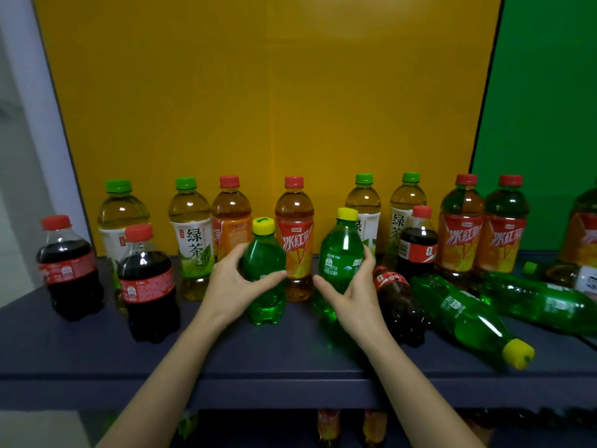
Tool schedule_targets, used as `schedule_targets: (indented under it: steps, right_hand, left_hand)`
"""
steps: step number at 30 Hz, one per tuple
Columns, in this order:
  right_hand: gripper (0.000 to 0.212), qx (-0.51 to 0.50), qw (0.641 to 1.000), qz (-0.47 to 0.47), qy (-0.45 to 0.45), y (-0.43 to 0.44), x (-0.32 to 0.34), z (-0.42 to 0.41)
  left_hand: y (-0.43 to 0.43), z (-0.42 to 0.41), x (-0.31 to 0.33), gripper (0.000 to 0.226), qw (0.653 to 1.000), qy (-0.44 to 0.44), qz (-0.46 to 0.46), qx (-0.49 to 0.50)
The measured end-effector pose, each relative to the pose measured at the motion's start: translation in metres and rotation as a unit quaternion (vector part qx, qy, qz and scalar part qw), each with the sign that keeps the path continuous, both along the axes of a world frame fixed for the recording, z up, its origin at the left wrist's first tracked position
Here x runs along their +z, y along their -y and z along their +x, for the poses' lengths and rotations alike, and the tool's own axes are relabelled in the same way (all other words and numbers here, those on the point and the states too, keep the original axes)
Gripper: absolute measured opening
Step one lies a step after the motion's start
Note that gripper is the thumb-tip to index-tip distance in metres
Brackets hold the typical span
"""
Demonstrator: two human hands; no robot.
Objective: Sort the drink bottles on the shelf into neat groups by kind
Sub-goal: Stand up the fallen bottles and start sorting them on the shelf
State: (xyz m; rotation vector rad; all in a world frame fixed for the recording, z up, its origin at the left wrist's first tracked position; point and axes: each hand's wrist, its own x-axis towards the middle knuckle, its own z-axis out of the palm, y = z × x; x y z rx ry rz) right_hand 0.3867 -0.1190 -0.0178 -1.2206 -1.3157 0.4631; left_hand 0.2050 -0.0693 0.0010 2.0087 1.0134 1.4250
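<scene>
Two small green soda bottles with yellow caps stand mid-shelf. My left hand (pixel 231 281) grips the left one (pixel 265 263) around its middle. My right hand (pixel 350 287) grips the right one (pixel 340 253), which tilts slightly. Behind them stands a row of green tea bottles (pixel 190 234) and red-capped iced tea bottles (pixel 294 240). Two cola bottles (pixel 147 279) stand at the left, one cola (pixel 418 244) stands at the right, and another cola (pixel 399 305) lies on its side by my right hand.
Two larger green soda bottles (pixel 465 315) lie on their sides at the right of the dark shelf (pixel 258 360). A tea bottle (pixel 575 276) lies at the far right. More bottles show on the shelf below. A yellow panel (pixel 258 92) backs the shelf.
</scene>
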Motion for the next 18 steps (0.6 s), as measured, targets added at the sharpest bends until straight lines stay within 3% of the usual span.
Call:
schedule_targets:
  steps: [4,11,16,18]
  right_hand:
    - [0.093,-0.005,1.000,0.018,0.014,0.005,-0.004,-0.004]
    - [0.092,0.003,0.999,0.007,0.039,0.005,-0.010,-0.004]
    - [0.097,-0.008,0.998,-0.017,0.063,0.012,-0.008,-0.005]
    - [0.093,-0.013,0.996,-0.032,0.077,0.021,-0.004,-0.002]
  left_hand:
    - [-0.001,0.005,-0.005,0.064,0.999,0.029,-0.021,0.033]
    - [-0.001,0.004,-0.010,0.077,0.997,0.008,-0.048,0.061]
    - [0.006,0.008,-0.010,0.063,0.998,0.004,-0.047,0.053]
    - [0.012,0.008,-0.012,0.069,0.998,-0.002,-0.014,0.058]
